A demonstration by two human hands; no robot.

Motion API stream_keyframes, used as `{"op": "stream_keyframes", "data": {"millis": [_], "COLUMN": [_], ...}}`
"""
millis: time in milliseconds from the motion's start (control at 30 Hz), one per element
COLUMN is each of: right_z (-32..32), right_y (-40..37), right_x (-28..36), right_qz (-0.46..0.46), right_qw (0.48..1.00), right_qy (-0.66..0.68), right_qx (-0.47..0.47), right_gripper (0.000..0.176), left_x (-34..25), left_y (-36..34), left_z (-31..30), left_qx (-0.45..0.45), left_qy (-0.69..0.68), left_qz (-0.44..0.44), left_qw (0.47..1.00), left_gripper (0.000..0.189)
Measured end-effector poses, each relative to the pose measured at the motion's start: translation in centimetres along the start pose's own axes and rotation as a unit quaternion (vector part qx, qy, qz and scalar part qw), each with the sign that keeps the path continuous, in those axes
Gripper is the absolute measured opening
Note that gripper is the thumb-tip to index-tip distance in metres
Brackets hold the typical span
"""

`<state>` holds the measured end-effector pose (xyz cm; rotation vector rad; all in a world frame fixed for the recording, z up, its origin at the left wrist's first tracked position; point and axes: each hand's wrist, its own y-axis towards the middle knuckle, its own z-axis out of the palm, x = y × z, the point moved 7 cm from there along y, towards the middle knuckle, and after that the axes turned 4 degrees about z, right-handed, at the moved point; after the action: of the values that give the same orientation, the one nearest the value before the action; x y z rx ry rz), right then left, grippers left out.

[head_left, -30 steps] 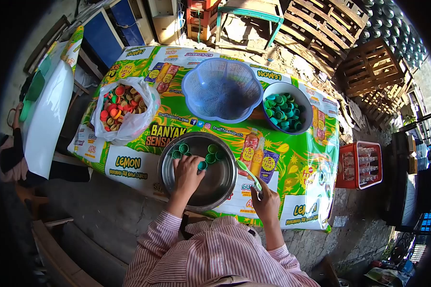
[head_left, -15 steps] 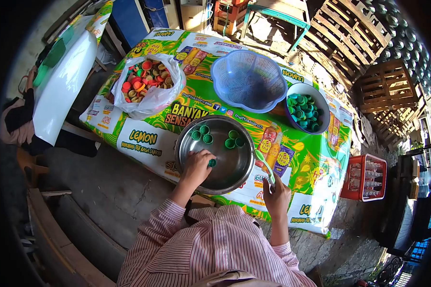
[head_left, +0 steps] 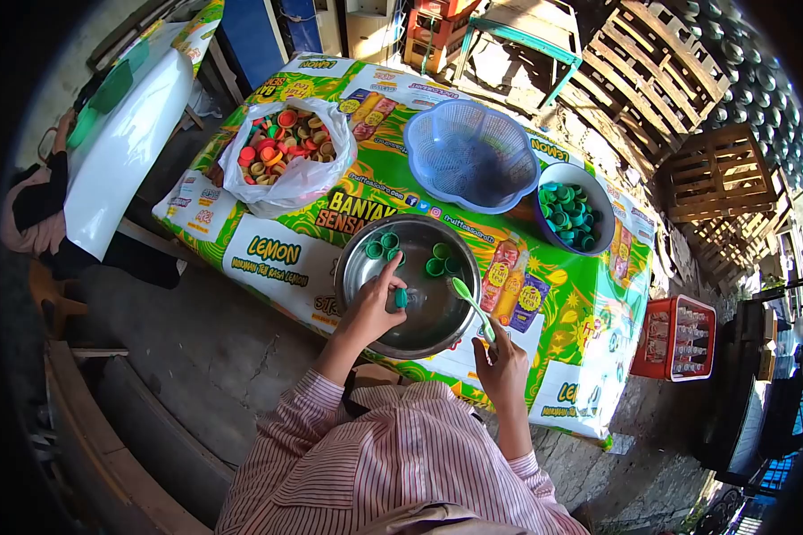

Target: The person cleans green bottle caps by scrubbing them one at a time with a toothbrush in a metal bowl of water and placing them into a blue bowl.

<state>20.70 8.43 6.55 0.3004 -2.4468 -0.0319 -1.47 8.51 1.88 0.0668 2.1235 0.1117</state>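
My left hand (head_left: 370,312) is inside a round steel basin (head_left: 352,267) and pinches a green bottle cap (head_left: 401,297) between thumb and fingers. Several more green caps (head_left: 438,261) lie at the far side of the basin. My right hand (head_left: 502,364) rests at the basin's right rim, gripping a green toothbrush (head_left: 469,300) whose head points over the basin.
A blue plastic colander (head_left: 470,153) and a bowl of green caps (head_left: 569,212) stand behind the basin. A white plastic bag of mixed coloured caps (head_left: 283,152) sits at the left. The table wears a green printed banner (head_left: 274,252). A red crate (head_left: 675,339) stands right.
My left hand has lifted a green cap from the basin floor and turned it up in its fingers. The toothbrush in my right hand has swung in over the basin.
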Motion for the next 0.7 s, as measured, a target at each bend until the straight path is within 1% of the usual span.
{"op": "stream_keyframes", "data": {"millis": [67,167,200,233,267,300,333,367,433,467,500,567,600,633,700], "right_z": [0.6,1.4,1.6,1.9,1.9,1.8,2.1,2.3,2.3,2.6,2.7,2.8,3.0,3.5,4.3], "right_y": [-0.1,-0.3,-0.3,-0.4,-0.5,-0.5,-0.6,-0.7,-0.9,-1.1,-1.2,-1.7,-1.9,-2.0,-1.8], "right_x": [0.2,0.4,0.7,0.7,0.8,1.2,1.2,1.1,1.6,1.5,1.5,2.2,2.4,2.2,1.4], "right_qz": [-0.009,-0.011,-0.004,-0.005,-0.023,-0.04,0.006,0.006,-0.046,-0.032,-0.032,-0.064,-0.092,-0.092,-0.058], "right_qw": [1.0,0.999,0.997,0.997,0.998,0.995,0.993,0.993,0.991,0.989,0.989,0.983,0.984,0.984,0.984], "right_qy": [0.005,0.004,-0.007,-0.007,0.039,0.085,0.067,0.067,0.09,0.077,0.077,0.118,0.103,0.103,0.125], "right_qx": [0.025,0.045,0.075,0.075,0.054,0.032,0.094,0.094,0.085,0.123,0.124,0.124,0.116,0.116,0.117], "right_gripper": [0.036,0.036,0.037,0.037,0.035,0.033,0.036,0.036,0.041,0.046,0.046,0.048,0.053,0.053,0.053], "left_x": [-0.2,-1.0,-0.8,-0.5,-0.3,-0.3,-0.3,-0.2,-0.8,-1.0,-1.1,-1.0,-1.3,-1.5,-1.7], "left_y": [0.0,-0.2,-0.2,-0.3,-0.4,-0.4,-0.5,-0.6,-0.8,-0.9,-1.0,-1.2,-1.3,-1.3,-1.5], "left_z": [-0.3,-0.8,-0.7,-0.7,-0.7,-0.7,-0.8,-0.8,-1.1,-1.2,-1.2,-1.2,-1.1,-1.1,-1.2], "left_qx": [-0.023,-0.051,-0.052,-0.07,-0.088,-0.089,-0.092,-0.094,-0.098,-0.102,-0.102,-0.108,-0.109,-0.11,-0.111], "left_qy": [-0.004,0.007,0.007,-0.021,-0.049,-0.049,-0.053,-0.057,-0.037,-0.016,-0.015,-0.015,-0.015,-0.039,-0.061], "left_qz": [0.028,0.046,0.046,0.049,0.052,0.052,0.042,0.032,0.032,0.03,0.03,0.009,0.008,0.004,0.001], "left_qw": [0.999,0.998,0.998,0.996,0.994,0.993,0.993,0.993,0.994,0.994,0.994,0.994,0.994,0.993,0.992], "left_gripper": [0.091,0.088,0.088,0.087,0.087,0.087,0.087,0.087,0.088,0.089,0.089,0.092,0.092,0.094,0.096]}}
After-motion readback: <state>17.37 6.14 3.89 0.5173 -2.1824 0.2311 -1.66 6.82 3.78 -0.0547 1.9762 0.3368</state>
